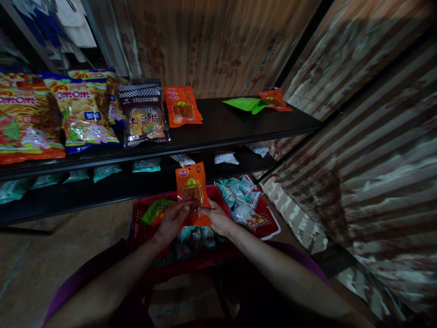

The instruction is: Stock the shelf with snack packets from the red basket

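Observation:
An orange snack packet (191,180), upright with its printed front towards me, is held over a red basket (137,218). My left hand (172,221) grips its lower left side, thumb on the front. On the lower right side, my right hand (216,216) has its fingers closed on the same packet. Below, the basket holds a green packet (155,210) at the left and several small teal and white packets (194,239). Part of its contents is hidden behind my hands.
A black shelf (218,130) bears puffed snack bags (83,114), a brown potato-chip bag (145,116), orange packets (183,107) and a green packet (246,105). Small teal packs (146,165) lie one tier lower. Another red basket (271,223) stands right, near the draped curtain (341,182).

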A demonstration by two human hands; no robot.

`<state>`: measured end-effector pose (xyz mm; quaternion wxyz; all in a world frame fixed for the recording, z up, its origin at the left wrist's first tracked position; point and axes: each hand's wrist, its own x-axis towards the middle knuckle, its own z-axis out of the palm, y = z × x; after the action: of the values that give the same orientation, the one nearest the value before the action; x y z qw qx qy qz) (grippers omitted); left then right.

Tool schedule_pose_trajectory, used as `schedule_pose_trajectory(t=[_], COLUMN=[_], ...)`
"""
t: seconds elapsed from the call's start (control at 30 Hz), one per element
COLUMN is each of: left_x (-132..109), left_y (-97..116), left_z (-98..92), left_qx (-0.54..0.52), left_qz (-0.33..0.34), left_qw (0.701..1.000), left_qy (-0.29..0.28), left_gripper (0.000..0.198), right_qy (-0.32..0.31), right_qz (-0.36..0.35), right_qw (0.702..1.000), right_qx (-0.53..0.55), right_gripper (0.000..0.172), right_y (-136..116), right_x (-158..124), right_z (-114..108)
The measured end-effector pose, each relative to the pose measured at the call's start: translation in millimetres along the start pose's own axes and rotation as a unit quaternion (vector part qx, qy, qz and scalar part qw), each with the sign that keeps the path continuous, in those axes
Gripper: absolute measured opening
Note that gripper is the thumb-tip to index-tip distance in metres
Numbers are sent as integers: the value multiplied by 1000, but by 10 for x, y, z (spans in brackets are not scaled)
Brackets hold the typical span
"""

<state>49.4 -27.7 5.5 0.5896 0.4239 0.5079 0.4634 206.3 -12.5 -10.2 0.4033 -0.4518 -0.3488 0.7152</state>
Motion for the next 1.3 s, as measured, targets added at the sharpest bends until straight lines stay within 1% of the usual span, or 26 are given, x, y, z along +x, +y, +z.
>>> schedule_pose_trajectory(t=[0.07, 0.13, 0.17, 0.2, 0.3, 0.37, 0.5, 0.63, 0.7, 0.83, 0.97, 1.07, 1.2, 1.3], left_x=[96, 201, 246, 283, 345, 364, 391, 392, 391, 408, 443, 465, 467, 445], left_y=[24, 35, 38, 42, 69, 91, 106, 112, 126, 151, 133, 102, 112, 153], left_z=[-109, -215, -256, -286, -322, -329, -374, -429, -444, -462, -483, -497, -499, -481], left_qx=[21, 14, 3, -11, -67, -112, -173, -169, -169, -177, -176, -172, -171, -181], left_qz=[20, 12, 1, -11, -55, -72, -72, -66, -71, -72, -65, -61, -58, -72], left_qw=[996, 987, 984, 983, 983, 980, 970, 973, 972, 968, 964, 961, 962, 961], left_qy=[86, 158, 178, 185, 161, 149, 154, 143, 146, 162, 189, 207, 205, 197], left_gripper=[36, 37, 38, 39, 40, 38, 37, 30, 28, 26, 27, 30, 28, 26], right_qy=[-11, -31, -37, -45, -85, -105, -104, -85, -80, -94, -113, -107, -94, -88], right_qz=[42, 70, 80, 90, 109, 119, 137, 121, 117, 124, 133, 137, 140, 138], right_qw=[996, 990, 988, 987, 983, 981, 980, 983, 983, 980, 977, 977, 979, 980], right_qx=[76, 118, 125, 127, 118, 109, 98, 111, 115, 123, 126, 120, 116, 116], right_gripper=[39, 38, 37, 36, 32, 31, 33, 34, 33, 35, 35, 33, 30, 27], right_y=[-26, -45, -50, -51, -49, -49, -49, -38, -31, -20, -19, -22, -34, -48], right_x=[37, 52, 51, 46, 15, -5, -4, 32, 46, 53, 50, 50, 50, 53], right_z=[-72, -130, -152, -168, -195, -203, -202, -188, -181, -171, -159, -148, -142, -149])
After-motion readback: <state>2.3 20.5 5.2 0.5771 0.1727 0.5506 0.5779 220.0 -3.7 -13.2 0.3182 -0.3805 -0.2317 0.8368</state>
